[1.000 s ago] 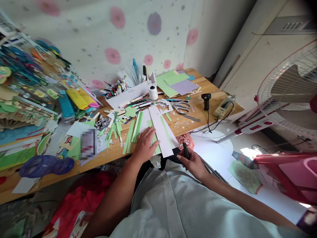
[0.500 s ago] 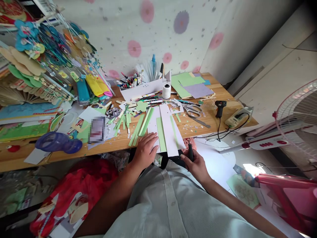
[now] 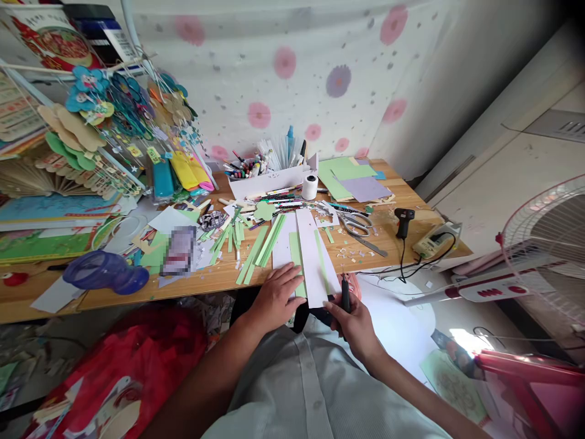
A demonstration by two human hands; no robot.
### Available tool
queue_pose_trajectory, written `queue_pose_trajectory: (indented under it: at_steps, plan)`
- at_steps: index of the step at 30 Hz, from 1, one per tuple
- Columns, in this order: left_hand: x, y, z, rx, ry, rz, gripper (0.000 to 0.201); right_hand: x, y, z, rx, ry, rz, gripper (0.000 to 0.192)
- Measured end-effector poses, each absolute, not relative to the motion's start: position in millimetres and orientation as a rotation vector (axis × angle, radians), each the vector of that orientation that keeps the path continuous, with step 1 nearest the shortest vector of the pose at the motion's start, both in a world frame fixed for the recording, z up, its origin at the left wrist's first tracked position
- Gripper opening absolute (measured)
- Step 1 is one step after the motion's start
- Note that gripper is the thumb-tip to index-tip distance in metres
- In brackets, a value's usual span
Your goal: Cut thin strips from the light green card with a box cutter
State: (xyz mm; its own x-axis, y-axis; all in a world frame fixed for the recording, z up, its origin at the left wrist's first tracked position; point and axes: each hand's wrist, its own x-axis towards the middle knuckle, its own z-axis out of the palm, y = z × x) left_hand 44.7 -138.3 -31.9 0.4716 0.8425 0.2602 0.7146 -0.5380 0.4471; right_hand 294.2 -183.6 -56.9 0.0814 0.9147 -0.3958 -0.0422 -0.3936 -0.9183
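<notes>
My left hand (image 3: pixel 280 297) lies flat with fingers stretched over a green paper strip (image 3: pixel 296 256) and the white sheet (image 3: pixel 283 241) under it. Across that sheet runs a long white card strip (image 3: pixel 311 259), its near end reaching over the table edge. Another narrow green strip (image 3: pixel 322 259) shows along the card's right side. My right hand (image 3: pixel 354 323) is closed round a slim black-handled craft knife (image 3: pixel 346 296), its thin tip pointing up and away. The right thumb is close to the card's near corner; whether it touches is unclear.
Loose green strips (image 3: pixel 260 250) lie left of the sheet. Scissors (image 3: pixel 356 224), a metal blade (image 3: pixel 371 246), a thread spool (image 3: pixel 309 187) and a glue gun (image 3: pixel 403 222) are around it. A purple tape dispenser (image 3: pixel 107 271) is at left, a fan (image 3: pixel 543 244) at right.
The view has tilted up, so the table appears lower. My right hand has moved slightly left, nearer the card's near end, with the knife still in it. My left hand stays on the paper.
</notes>
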Motion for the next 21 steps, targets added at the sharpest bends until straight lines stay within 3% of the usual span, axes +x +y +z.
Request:
queue_pose_trajectory:
  at_steps: [17,21]
  plan:
    - [51,-122,-16,2.452,1.348,0.709,0.046,289,-180,-45,-1.54,-0.822,1.413,0.047]
    - [57,-97,-11,2.501,1.356,0.61,0.053,288,-179,-41,-1.526,-0.823,1.419,0.048]
